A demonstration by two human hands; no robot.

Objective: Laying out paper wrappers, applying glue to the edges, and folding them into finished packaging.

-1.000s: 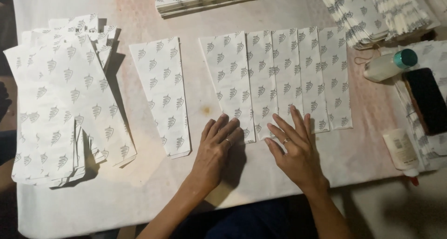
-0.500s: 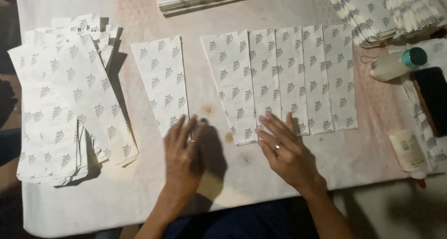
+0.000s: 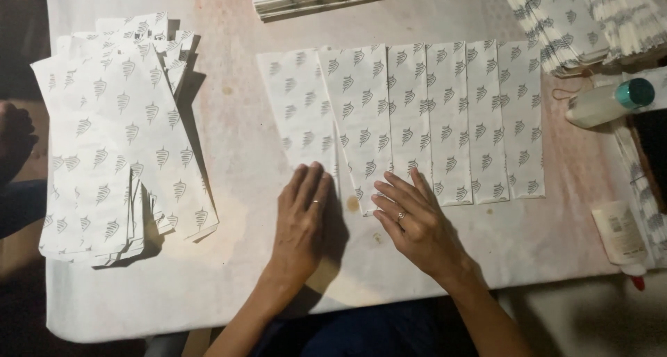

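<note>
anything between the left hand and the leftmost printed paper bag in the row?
Nothing visible. The left hand lies flat with its fingertips already on the lower edge of the leftmost paper bag. The right hand rests on the next bag.

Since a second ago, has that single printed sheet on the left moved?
Yes. The single sheet has slid right: it lay apart from the fanned row of sheets and now touches it, farther from the pile. The left hand rests on its lower edge.
</note>
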